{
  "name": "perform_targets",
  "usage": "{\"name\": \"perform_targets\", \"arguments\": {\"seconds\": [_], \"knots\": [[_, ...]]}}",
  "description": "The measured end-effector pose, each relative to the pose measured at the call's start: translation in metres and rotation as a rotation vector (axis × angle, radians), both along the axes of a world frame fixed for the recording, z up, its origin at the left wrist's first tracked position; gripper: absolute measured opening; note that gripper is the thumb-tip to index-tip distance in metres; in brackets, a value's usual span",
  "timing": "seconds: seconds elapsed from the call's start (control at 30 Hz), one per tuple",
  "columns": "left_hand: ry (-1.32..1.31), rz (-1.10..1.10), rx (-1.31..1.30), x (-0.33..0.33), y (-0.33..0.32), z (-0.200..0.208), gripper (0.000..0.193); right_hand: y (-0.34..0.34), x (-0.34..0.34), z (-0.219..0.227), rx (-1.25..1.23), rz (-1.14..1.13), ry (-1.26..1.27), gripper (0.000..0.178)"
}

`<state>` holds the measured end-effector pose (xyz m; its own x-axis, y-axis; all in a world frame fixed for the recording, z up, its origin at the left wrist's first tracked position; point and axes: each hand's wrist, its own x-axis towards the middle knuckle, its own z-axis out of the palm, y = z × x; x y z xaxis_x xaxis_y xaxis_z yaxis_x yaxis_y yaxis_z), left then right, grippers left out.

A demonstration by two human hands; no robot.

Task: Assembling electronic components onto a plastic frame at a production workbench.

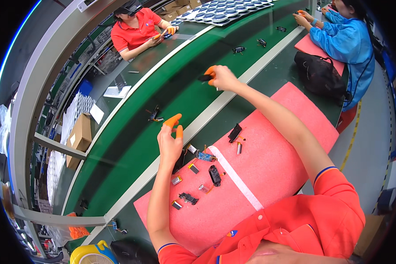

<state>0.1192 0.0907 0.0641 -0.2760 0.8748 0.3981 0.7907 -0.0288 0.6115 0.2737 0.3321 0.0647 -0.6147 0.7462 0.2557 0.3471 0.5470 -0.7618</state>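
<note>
My right hand (224,79), with orange finger covers, is stretched over the green conveyor belt (180,97). Its fingers pinch a small black part (204,78). Above the belt's near rail is my left hand (170,143), open, its orange-covered fingertips apart. A small black assembly with wires (154,114) lies on the belt just beyond that hand. On the pink foam mat (277,127) before me are several black housings (214,175), small silver battery cells (176,180) and a blue circuit board (206,156).
Several more assemblies (238,49) lie along the belt. A co-worker in red (134,33) sits across it; another in blue (343,44) is at the right, beside a black bag (320,75). A yellow-blue fan (92,254) stands at lower left, and a metal frame (28,101) arches over the left side.
</note>
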Motion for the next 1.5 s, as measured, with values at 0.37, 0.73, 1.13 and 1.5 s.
{"name": "perform_targets", "arguments": {"seconds": [0.37, 0.73, 1.13, 1.5], "knots": [[-0.622, -0.247, 0.330, -0.038, -0.027, 0.003, 0.034, -0.144, -0.066, 0.005, -1.223, 0.808, 0.551, 0.024], [-0.320, -0.131, 0.366, -0.049, -0.042, 0.011, 0.036, -0.163, -0.073, 0.014, -0.843, 0.664, 0.343, 0.020], [-0.435, -0.196, 0.338, -0.060, -0.045, 0.006, 0.043, -0.169, -0.076, 0.016, -0.959, 0.551, 0.236, 0.019], [-0.717, -0.212, 0.278, -0.065, -0.048, 0.008, 0.042, -0.171, -0.088, -0.002, -0.588, 0.456, 0.342, 0.015]]}}
